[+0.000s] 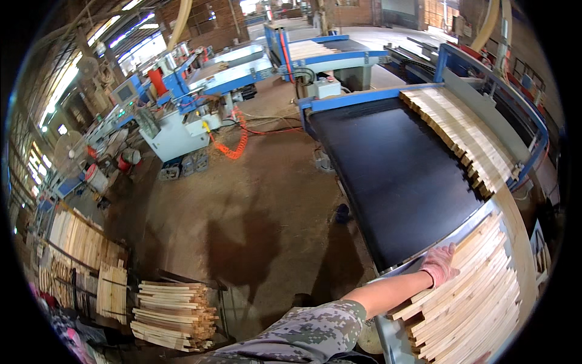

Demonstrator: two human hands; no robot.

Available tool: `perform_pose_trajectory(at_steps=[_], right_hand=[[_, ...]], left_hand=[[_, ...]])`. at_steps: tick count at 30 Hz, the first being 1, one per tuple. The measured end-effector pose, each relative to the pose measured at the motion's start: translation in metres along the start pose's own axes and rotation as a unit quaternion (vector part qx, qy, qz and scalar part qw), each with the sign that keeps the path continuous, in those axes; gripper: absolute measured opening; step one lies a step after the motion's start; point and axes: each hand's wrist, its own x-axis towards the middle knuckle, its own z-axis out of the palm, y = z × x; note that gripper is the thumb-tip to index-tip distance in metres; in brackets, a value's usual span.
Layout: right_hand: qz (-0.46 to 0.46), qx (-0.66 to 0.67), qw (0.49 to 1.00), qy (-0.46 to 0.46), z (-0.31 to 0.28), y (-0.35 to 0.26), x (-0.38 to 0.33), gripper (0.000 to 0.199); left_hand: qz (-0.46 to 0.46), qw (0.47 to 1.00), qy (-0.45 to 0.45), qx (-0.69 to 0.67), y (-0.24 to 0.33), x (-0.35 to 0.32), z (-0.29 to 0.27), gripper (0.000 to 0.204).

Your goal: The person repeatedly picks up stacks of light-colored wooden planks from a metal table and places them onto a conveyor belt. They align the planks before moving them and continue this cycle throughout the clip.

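My left hand [441, 267], in a pink work glove, lies on the far end of a row of pale wooden strips [467, 291]. Its fingers are apart and stretched over the strips, not wrapped around any. Side by side, the strips fill the surface at the lower right, with uneven ends. Just beyond the hand runs the metal edge of a black conveyor belt [394, 176]. At the bottom edge of the picture a small pinkish patch shows beside the strips, perhaps part of my right hand; its fingers cannot be made out.
Across the belt's far right side lies another row of wooden strips [461, 133], beside a blue frame [533, 115]. Stacked strips [173, 315] stand at the lower left. An orange coiled hose [233, 148] hangs to the floor by a pale machine [176, 136].
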Motion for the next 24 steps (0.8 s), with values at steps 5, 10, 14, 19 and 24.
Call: perform_pose_trajectory(at_steps=[5,10,14,19,24], right_hand=[[-0.006,-0.010,1.000,-0.017,0.016,-0.021,-0.008,0.083],[-0.008,-0.016,1.000,-0.026,0.022,-0.031,-0.011,0.084],[-0.012,-0.022,0.999,-0.031,0.027,-0.038,-0.011,0.085],[-0.013,-0.027,0.999,-0.037,0.034,-0.045,-0.011,0.085],[-0.014,-0.032,0.999,-0.040,0.038,-0.048,-0.013,0.086]], left_hand=[[0.003,1.000,0.007,-0.020,-0.003,0.003,0.005,0.107],[0.005,1.000,-0.008,-0.027,-0.002,0.000,0.000,0.107],[0.006,0.999,-0.020,-0.036,-0.003,0.000,0.000,0.108],[0.011,0.999,-0.022,-0.032,-0.004,0.001,0.002,0.110],[0.020,1.000,-0.008,-0.007,-0.003,-0.002,-0.001,0.104]])
